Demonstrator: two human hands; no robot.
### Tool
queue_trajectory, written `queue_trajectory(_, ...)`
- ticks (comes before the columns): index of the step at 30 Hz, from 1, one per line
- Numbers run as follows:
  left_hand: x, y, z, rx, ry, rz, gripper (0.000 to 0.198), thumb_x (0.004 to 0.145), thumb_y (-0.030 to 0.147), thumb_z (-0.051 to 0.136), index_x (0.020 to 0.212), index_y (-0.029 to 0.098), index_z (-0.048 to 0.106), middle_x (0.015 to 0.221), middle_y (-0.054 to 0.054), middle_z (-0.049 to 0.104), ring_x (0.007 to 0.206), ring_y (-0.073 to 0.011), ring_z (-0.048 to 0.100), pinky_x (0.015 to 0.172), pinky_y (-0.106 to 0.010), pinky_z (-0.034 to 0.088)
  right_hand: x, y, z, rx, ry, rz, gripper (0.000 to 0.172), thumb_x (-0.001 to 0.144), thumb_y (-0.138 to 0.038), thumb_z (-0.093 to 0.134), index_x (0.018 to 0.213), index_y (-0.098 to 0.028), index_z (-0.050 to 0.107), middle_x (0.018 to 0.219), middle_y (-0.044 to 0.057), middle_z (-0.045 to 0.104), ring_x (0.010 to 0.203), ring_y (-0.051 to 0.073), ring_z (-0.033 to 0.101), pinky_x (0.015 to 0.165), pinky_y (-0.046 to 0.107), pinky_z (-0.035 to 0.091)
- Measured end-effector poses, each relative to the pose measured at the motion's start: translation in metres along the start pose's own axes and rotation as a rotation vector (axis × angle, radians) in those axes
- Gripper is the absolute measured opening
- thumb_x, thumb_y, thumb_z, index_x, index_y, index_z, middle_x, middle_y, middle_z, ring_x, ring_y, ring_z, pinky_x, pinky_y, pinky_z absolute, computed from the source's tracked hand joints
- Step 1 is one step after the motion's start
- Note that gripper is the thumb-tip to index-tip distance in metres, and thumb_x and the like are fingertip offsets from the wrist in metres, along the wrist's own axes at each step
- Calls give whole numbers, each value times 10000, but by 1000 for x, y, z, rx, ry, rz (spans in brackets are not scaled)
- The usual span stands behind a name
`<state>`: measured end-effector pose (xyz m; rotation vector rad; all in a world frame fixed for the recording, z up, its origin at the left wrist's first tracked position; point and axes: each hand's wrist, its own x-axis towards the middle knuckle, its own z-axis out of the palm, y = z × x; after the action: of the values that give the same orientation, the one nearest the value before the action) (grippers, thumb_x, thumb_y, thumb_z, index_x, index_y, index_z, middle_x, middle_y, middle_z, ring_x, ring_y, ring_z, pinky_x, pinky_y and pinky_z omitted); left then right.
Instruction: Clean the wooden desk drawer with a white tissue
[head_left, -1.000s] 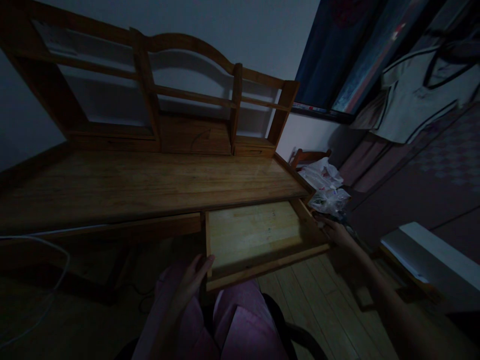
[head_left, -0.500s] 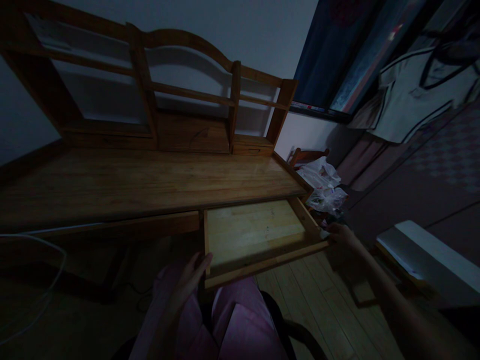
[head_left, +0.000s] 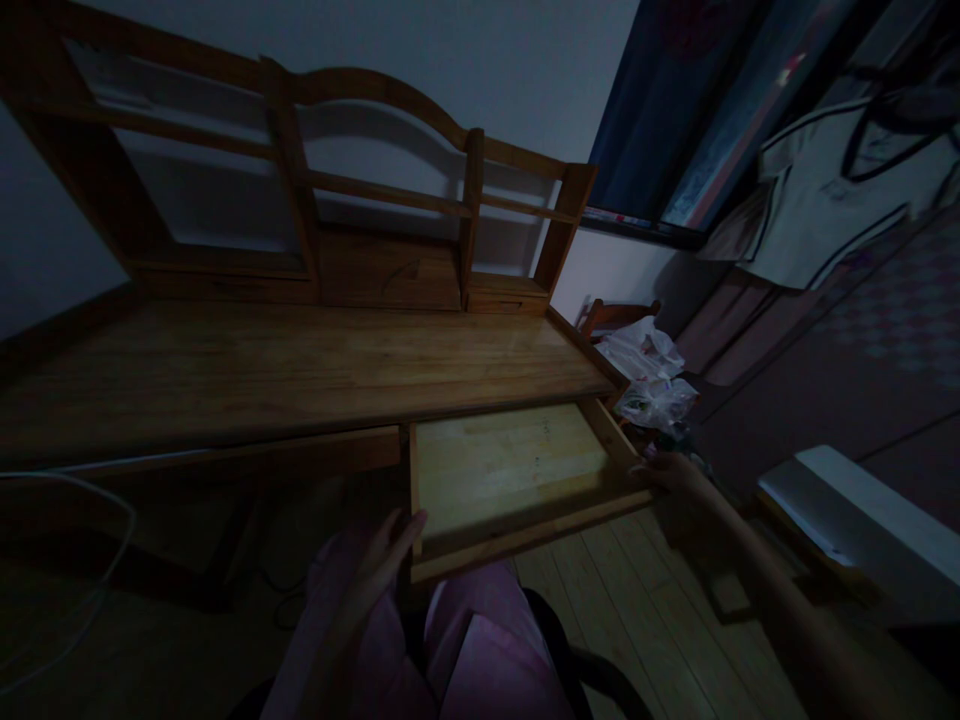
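A wooden desk drawer (head_left: 517,465) is pulled out over my lap, its pale bottom bare apart from a few small dark marks. My left hand (head_left: 396,545) grips the drawer's left side near the front corner, with the thumb on top of the edge. At the opposite side, my right hand (head_left: 671,473) is closed by the right front corner, its fingertips at the top of the side wall. A small whitish piece, perhaps cloth or tissue, shows under those fingertips, mostly hidden. The light is dim.
Above the drawer spreads the wooden desktop (head_left: 337,360), with a shelf hutch (head_left: 386,185) at its back. Plastic bags (head_left: 652,375) lie on a chair to the right. A white cable (head_left: 124,505) hangs at the left. A white box-like object (head_left: 870,500) stands at the lower right.
My right hand has shifted slightly left and inward along the drawer's right side. Less of the whitish piece shows now. My left hand keeps its hold, and the drawer looks unmoved.
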<state>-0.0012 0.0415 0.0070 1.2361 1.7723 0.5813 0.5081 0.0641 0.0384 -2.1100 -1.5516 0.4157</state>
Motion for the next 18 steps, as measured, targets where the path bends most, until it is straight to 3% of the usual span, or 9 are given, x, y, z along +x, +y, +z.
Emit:
queue_trajectory(5, 1, -3, 0, -50, -63, 26, 491, 894, 419, 475, 1282, 164, 637, 1382, -95, 672, 1354, -236, 570, 1120, -307, 431, -4, 10, -4, -13, -9, 23, 417, 628, -595, 765, 621, -177, 763, 559, 42, 653, 599, 207, 627, 534, 271, 425)
queue_trajectory(10, 7, -5, 5, -103, -58, -24, 467, 904, 385, 461, 1275, 167, 642, 1379, -105, 670, 1296, -213, 621, 1088, -296, 469, 9, 26, 2, -46, 73, 3, 380, 625, -564, 743, 714, -199, 799, 645, 45, 723, 658, 228, 681, 558, 271, 439)
queue_trajectory(14, 2, 6, 1, -83, -43, -20, 375, 902, 350, 480, 1183, 222, 692, 1308, -59, 718, 1268, -204, 642, 1065, -278, 484, 26, 32, 13, -60, 160, -22, 335, 652, -529, 722, 788, -234, 803, 780, 62, 781, 776, 273, 723, 629, 298, 481)
queue_trajectory(18, -6, 17, -6, 22, -25, -25, 392, 907, 353, 497, 1198, 175, 689, 1322, -94, 704, 1286, -224, 629, 1091, -305, 463, 44, 29, 26, -50, 198, -46, 345, 699, -511, 692, 829, -210, 798, 823, 98, 790, 791, 290, 735, 649, 314, 494)
